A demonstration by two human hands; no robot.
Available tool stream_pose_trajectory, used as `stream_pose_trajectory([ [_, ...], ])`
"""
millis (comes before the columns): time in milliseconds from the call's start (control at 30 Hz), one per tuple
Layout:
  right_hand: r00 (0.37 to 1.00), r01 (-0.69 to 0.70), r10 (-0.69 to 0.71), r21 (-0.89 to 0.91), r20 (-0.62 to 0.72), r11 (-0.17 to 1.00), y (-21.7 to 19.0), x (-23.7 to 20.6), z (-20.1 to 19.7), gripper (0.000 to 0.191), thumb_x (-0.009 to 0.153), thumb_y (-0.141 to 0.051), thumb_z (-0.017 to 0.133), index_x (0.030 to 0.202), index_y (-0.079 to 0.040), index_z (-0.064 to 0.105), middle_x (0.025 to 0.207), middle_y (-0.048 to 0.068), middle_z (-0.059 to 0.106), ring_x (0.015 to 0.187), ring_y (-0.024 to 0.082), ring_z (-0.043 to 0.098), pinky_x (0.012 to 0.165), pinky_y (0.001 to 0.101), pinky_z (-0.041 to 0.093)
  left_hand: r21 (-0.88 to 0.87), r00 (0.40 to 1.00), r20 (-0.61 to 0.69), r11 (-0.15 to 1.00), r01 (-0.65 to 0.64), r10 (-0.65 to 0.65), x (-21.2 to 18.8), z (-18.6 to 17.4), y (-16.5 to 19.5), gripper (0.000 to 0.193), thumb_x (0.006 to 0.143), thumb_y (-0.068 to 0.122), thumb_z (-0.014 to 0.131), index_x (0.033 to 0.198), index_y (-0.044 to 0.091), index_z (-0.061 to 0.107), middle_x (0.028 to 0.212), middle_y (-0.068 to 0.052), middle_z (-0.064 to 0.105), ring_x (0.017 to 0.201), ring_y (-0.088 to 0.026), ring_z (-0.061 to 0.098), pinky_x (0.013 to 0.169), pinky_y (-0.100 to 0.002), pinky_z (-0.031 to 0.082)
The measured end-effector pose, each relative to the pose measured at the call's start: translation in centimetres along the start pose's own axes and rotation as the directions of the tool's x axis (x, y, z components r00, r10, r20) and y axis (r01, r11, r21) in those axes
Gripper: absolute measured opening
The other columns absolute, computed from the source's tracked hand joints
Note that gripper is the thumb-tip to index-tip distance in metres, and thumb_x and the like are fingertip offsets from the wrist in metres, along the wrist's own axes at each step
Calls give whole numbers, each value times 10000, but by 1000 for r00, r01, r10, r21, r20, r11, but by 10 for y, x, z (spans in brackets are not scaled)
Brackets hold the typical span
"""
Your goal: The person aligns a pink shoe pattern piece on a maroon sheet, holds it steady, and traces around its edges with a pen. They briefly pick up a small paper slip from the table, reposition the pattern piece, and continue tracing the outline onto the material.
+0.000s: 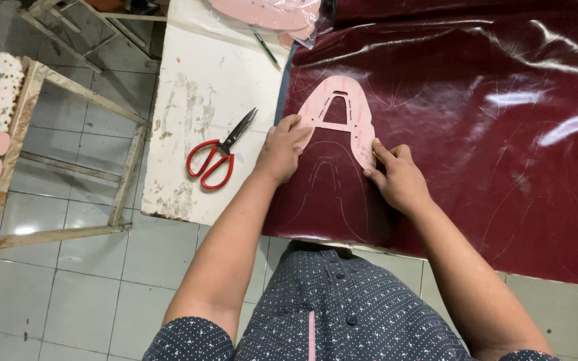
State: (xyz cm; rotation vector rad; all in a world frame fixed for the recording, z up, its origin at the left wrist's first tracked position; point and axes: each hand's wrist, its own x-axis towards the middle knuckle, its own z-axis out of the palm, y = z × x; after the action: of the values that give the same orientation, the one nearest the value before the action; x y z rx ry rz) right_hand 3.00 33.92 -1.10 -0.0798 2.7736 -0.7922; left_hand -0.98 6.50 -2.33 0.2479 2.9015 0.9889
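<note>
A person at a worktable presses a pink pattern piece [344, 117] flat against a sheet of dark red leather [476, 134], seen from a head-worn camera looking down. The left hand [281, 150] bears on the pattern's lower left leg with its fingertips; the right hand [399, 179] pins the lower right leg. Both hands lie open and flat, well apart from each other, gripping nothing. The arch-shaped pattern lies just ahead of the hands, its long axis running away from the person, rounded top farthest off and the two legs nearest the body. Each hand is about equally close to its own leg. Faint traced outlines show on the leather below the pattern, between the wrists. Red-handled scissors [217, 155] lie on the white tabletop [195, 87] to the left, near the left hand but untouched. A wooden frame [68, 167] stands over the tiled floor beyond.
</note>
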Motion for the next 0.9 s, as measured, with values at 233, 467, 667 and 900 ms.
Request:
stream_pose_trajectory([
  [233, 1000, 4, -3, 28, -29, 1000, 3, -1, 4, 686, 885, -345, 747, 1517, -214, 514, 1188, 132, 560, 991, 308, 642, 851, 420, 535, -38, 1000, 1, 999, -25, 25, -7, 0, -12, 500, 885, 12, 668, 1356, 182, 673, 1533, 54, 530, 1252, -273, 526, 1148, -350, 421],
  [467, 1000, 17, -16, 26, -27, 1000, 5, 0, 5, 693, 880, -345, 762, 1513, -205, 519, 1180, 132, 562, 986, 302, 639, 848, 410, 536, -20, 993, 37, 994, -111, 111, -5, -1, -23, 577, 807, 54, 742, 1369, 128, 637, 1540, -14, 498, 1263, -331, 495, 1124, -388, 404],
  [667, 999, 22, -21, 42, -43, 999, 4, -2, 6, 684, 881, -341, 759, 1509, -204, 526, 1172, 125, 567, 978, 293, 639, 849, 405, 535, -37, 989, 28, 989, -146, 147, -5, -2, -25, 572, 814, 59, 765, 1371, 99, 642, 1554, -38, 494, 1299, -325, 501, 1139, -401, 401],
  [900, 999, 12, -11, 36, -31, 999, 1, -2, 1, 693, 885, -335, 758, 1520, -207, 512, 1171, 118, 566, 961, 275, 637, 847, 391, 537, -52, 996, 49, 996, -76, 79, -6, -3, -17, 589, 817, 46, 751, 1388, 110, 625, 1565, 10, 484, 1279, -307, 497, 1151, -367, 402],
])
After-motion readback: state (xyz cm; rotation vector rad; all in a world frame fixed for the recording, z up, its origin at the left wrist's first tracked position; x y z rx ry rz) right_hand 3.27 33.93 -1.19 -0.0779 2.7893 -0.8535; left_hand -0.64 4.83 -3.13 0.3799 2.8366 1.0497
